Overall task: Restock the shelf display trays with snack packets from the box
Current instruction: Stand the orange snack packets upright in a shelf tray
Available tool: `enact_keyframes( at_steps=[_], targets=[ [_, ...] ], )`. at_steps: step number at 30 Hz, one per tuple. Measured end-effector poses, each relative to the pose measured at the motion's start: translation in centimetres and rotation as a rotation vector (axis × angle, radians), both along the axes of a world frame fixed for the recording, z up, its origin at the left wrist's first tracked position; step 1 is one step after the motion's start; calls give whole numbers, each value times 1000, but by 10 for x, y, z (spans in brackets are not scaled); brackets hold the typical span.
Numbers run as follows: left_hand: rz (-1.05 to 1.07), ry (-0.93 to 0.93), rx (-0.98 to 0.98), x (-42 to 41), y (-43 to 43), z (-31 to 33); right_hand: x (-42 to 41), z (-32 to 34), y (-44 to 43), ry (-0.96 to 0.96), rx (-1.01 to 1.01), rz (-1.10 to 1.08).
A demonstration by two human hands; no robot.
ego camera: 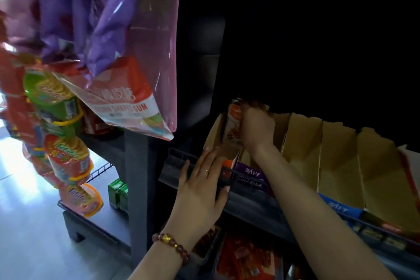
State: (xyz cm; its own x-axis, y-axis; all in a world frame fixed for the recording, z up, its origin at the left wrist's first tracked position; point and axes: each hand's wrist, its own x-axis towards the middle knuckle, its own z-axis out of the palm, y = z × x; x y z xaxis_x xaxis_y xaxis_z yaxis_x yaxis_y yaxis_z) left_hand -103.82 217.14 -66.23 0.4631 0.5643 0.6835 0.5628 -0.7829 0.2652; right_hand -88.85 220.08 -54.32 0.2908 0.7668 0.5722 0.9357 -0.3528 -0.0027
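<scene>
My right hand reaches into the leftmost cardboard display tray on the dark shelf and grips an orange and white snack packet standing upright at the tray's back. My left hand lies flat, fingers straight, against the front of that tray and the black wire shelf rail. A purple tray front shows just right of it. Several more brown cardboard trays stand in a row to the right, their insides bare as far as I can see.
Hanging bags of gum and strips of potato snack cups crowd the left at head height. Green boxes sit on a low shelf at left. Red packets fill the shelf below. The shelf above is dark.
</scene>
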Motion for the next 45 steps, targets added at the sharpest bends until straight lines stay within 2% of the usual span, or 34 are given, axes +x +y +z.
enact_keyframes(
  at_steps=[7, 10, 19, 23, 27, 30, 38, 45],
  targets=[
    [-8, 32, 41, -6, 3, 1, -1, -2, 2, 16, -62, -176],
    [-5, 30, 40, -4, 3, 2, 1, -2, 2, 12, -111, -186],
    [-16, 51, 7, -6, 2, 3, -16, -2, -11, -13, -58, -177],
    [-55, 38, 0, -7, 3, 3, -21, -4, -20, -2, -211, -121],
    [-58, 38, -24, -7, 1, 3, -25, -3, -15, 1, -546, -195],
    [-64, 35, -30, -8, 1, 3, -28, 0, -9, -34, -638, -198],
    [-56, 26, 11, -8, 2, 2, -34, 2, -10, -50, -592, -190],
    [-56, 39, -29, -8, 2, 4, -32, 6, -13, -28, -566, -146]
  ],
)
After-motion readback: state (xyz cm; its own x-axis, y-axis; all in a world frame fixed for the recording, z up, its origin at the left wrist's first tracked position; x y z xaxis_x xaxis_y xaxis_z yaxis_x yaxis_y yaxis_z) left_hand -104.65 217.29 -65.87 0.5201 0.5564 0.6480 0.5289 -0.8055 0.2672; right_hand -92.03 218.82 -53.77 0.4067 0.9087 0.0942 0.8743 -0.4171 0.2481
